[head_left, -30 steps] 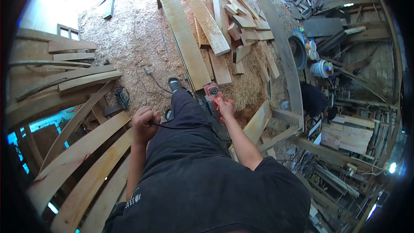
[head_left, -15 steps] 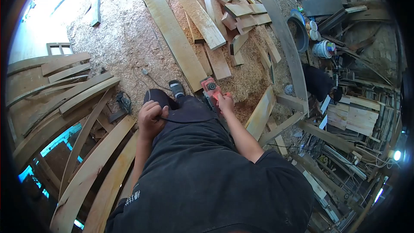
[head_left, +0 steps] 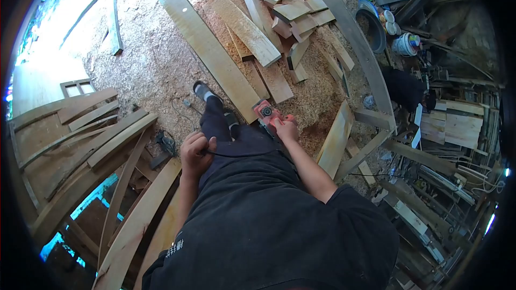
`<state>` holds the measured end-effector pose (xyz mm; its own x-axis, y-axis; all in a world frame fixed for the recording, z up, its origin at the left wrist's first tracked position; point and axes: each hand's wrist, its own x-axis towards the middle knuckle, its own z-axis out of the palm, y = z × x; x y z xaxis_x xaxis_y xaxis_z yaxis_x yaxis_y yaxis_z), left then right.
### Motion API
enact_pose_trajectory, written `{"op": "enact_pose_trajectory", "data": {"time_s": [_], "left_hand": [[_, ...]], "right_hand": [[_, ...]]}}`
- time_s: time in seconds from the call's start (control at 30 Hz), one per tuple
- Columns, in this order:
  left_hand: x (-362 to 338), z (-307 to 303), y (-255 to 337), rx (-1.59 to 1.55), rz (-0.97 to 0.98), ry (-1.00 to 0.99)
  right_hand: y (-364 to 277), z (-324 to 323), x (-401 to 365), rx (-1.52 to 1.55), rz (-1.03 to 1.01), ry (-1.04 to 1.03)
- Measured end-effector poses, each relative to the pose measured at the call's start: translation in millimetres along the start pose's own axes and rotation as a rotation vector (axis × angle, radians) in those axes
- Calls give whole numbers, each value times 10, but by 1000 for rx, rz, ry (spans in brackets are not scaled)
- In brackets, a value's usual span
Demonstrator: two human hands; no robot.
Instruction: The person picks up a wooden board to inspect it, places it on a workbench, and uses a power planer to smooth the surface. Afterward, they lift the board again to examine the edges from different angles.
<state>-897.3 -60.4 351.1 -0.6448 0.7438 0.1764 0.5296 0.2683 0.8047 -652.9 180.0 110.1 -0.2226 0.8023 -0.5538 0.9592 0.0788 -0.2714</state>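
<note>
My right hand (head_left: pixel 287 129) grips a red electric planer (head_left: pixel 266 112) that rests at the near end of a long pale plank (head_left: pixel 207 43). The plank runs away from me to the upper left over the sawdust floor. My left hand (head_left: pixel 194 153) is closed around the planer's black power cable (head_left: pixel 236 155), held in front of my dark trousers. One foot in a dark shoe (head_left: pixel 202 91) stands left of the plank.
Short board offcuts (head_left: pixel 293 19) lie piled right of the plank. Curved wooden planks (head_left: pixel 102 134) are stacked at my left. A long curved beam (head_left: pixel 357 43) runs down the right, past a dark tub (head_left: pixel 372 29) and paint cans (head_left: pixel 406 44). Lumber clutters the far right.
The view has swung so the plank now angles further to the upper left. My left foot has stepped forward alongside it. Both hands keep their grips.
</note>
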Motion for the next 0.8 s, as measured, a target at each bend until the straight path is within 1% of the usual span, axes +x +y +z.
{"op": "enact_pose_trajectory", "data": {"time_s": [0.07, 0.4, 0.47, 0.53, 0.6, 0.7, 0.77, 0.8], "left_hand": [[44, -26, -57, -7, 7, -15], [223, -112, -139, -41, 9, -46], [242, -132, -177, -28, 21, -53], [268, -182, -217, -12, 35, -62], [298, -220, -251, -10, 7, -71], [356, -232, -353, -13, -5, -66], [414, -253, -391, -16, -2, -68], [443, -267, -412, -23, 3, -66]], "right_hand": [[-31, 1, 7, -8, 54, -49], [-245, -85, -32, -5, 84, -75], [-259, -61, -8, 6, 33, -40], [-292, -41, 19, 10, 35, -34], [-334, -16, 26, 11, 34, -24], [-471, -58, 39, 73, 40, 33], [-471, 25, 113, 42, 114, -53], [-466, 70, 129, 43, 117, -57]]}}
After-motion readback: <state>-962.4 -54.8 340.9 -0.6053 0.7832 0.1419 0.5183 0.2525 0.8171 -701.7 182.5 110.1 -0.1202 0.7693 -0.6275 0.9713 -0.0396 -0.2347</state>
